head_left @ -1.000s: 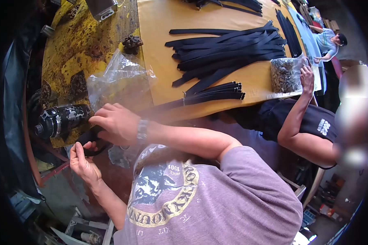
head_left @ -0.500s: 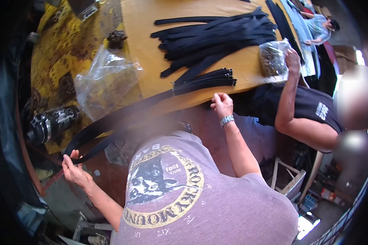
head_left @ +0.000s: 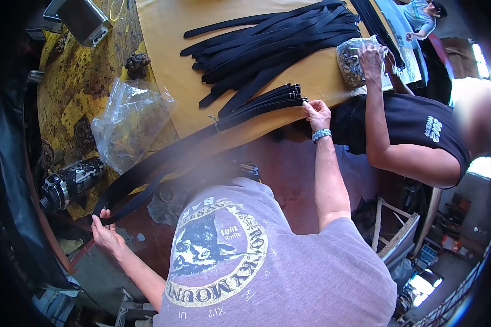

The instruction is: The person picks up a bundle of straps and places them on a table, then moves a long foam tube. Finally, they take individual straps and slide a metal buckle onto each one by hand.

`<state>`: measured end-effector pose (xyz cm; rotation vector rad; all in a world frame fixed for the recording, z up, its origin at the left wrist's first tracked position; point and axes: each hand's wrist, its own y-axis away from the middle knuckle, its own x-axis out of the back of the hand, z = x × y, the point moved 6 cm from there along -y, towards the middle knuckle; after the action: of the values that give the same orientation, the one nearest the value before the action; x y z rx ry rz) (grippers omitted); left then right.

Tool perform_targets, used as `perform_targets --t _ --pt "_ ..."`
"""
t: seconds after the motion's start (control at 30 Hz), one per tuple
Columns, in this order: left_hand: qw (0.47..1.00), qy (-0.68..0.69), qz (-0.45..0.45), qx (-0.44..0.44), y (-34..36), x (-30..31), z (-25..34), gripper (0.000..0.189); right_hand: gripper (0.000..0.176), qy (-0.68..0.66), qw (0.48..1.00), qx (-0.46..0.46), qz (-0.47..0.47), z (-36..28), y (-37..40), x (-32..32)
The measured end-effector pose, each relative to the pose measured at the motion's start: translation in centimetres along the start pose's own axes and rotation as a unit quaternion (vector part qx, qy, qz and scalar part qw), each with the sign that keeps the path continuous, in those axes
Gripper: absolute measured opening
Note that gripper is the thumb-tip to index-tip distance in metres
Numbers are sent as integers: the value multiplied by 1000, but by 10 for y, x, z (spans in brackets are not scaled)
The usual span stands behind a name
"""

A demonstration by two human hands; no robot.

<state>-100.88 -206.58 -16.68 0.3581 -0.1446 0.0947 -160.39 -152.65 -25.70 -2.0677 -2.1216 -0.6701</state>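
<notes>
I have open bench (head_left: 163, 32) at upper centre-left, between the lump (head_left: 138, 64) and the strap pile (head_left: 273, 52). Another bare wedge lies right of centre, between pile and bundle (head_left: 267, 103); the bag (head_left: 350, 65) and co-worker's hand (head_left: 371, 61) obstruct its right side. Left, plastic (head_left: 128, 128) and bottle (head_left: 73, 185) block me.

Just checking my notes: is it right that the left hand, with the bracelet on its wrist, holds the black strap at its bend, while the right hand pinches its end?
Not quite: the head view shows the bracelet on the right wrist. The left hand does hold the black strap at its bend, and the right hand pinches its end.
</notes>
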Motion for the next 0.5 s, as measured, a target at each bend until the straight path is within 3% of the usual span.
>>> perform_targets --t 0.17,0.2,0.3,0.5 --pt "1000 -2 11 3 -3 -2 -9 34 33 -58 998 7 -28 -2 2 1" --pt "1000 -3 12 5 -3 -2 -10 34 51 -38 998 5 -43 0 1 0" --pt "1000 -6 16 12 -5 -3 -15 34 59 4 996 23 -84 4 -11 -2" --pt "999 -9 29 26 -14 -1 -24 33 50 -44 985 -37 -165 -1 -18 2"
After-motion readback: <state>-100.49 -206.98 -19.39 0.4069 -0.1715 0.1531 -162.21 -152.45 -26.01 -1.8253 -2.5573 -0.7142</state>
